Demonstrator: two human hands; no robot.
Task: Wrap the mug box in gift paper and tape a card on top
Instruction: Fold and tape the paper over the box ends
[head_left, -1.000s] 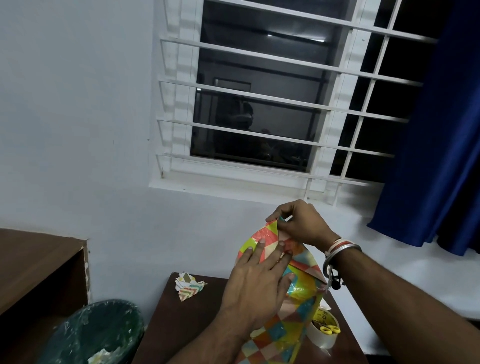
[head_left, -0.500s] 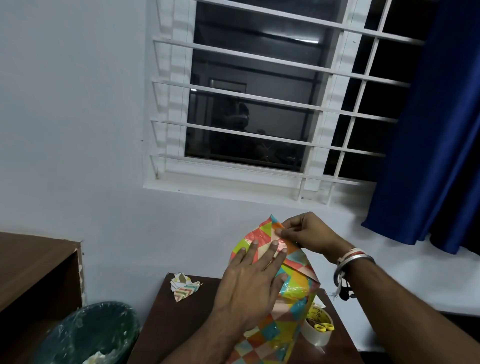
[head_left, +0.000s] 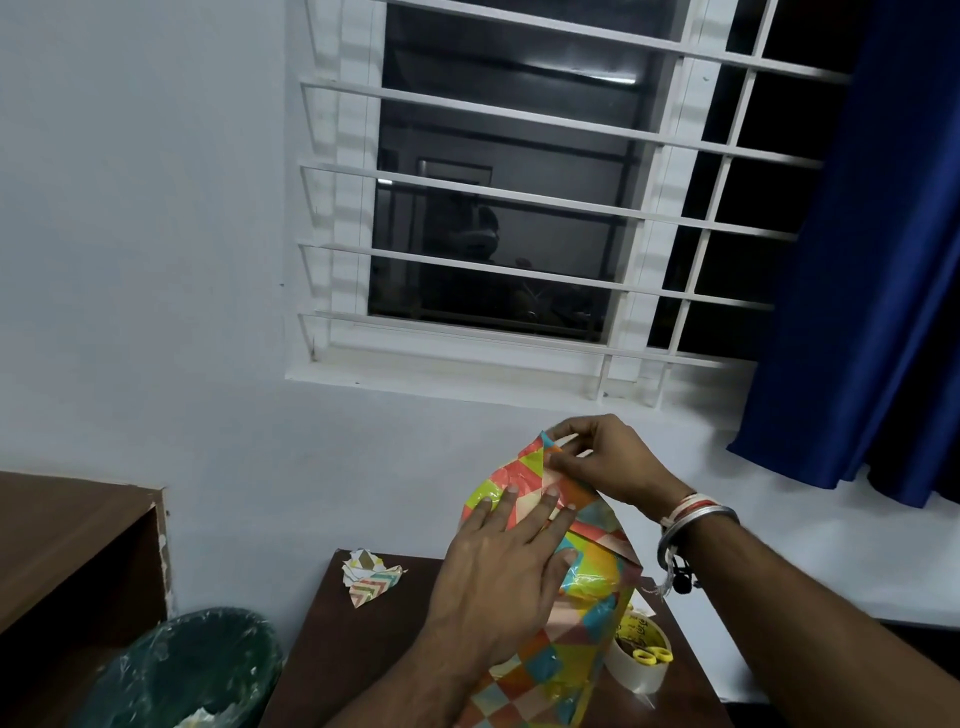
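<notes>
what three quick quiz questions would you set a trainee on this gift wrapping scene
1. True or false: the left hand presses flat on the multicoloured checked gift paper.
2. The right hand: A) pinches the paper's top flap, B) holds scissors, C) rests on the table.
3. Fill in: the small yellow-handled scissors lie on the pale roll of ____.
Key: 1 true; 2 A; 3 tape.

Glossy, crinkled gift paper (head_left: 550, 670) with bright glints; matt printed paper scraps (head_left: 371, 574) on a smooth, dull brown wood-look table (head_left: 363, 649). Shiny translucent plastic in the tape roll (head_left: 631, 673) and in the thin wrinkled film lining the bin (head_left: 171, 670), opaque yellow plastic on the scissor handles (head_left: 645, 658). Soft blue cloth curtain (head_left: 857, 260), white painted window bars (head_left: 519, 197), polished metal bangle (head_left: 691, 525), matt painted wall (head_left: 130, 260).
</notes>
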